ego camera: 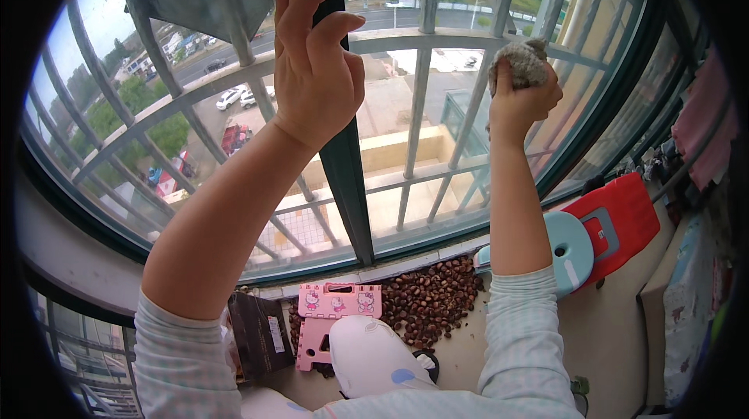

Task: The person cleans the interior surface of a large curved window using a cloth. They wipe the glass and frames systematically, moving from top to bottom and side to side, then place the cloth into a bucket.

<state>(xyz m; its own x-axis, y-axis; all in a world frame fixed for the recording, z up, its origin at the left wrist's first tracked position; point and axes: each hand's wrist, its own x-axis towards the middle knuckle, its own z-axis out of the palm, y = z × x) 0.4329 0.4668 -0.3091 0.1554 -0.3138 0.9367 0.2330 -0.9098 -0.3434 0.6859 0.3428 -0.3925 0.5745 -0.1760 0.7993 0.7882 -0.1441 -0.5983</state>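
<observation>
My right hand (526, 103) grips a crumpled grey cloth (519, 65) against or very near the right window pane (392, 144). Up in front of the dark green window post (345, 185) is my left hand (322, 62). Its fingers are spread and partly curled, with nothing in them. Whether the left fingers touch the post cannot be told. Both arms reach upward, sleeves pushed to the elbows. Beyond the glass stand metal security bars (416, 109).
Below the window stands a pink folding step stool (339, 300) by a heap of brown chestnuts (436, 302). A dark box (260, 337) is at the left. On the right are a light-blue stool (567, 249) and a red object (629, 226) with a grey handle.
</observation>
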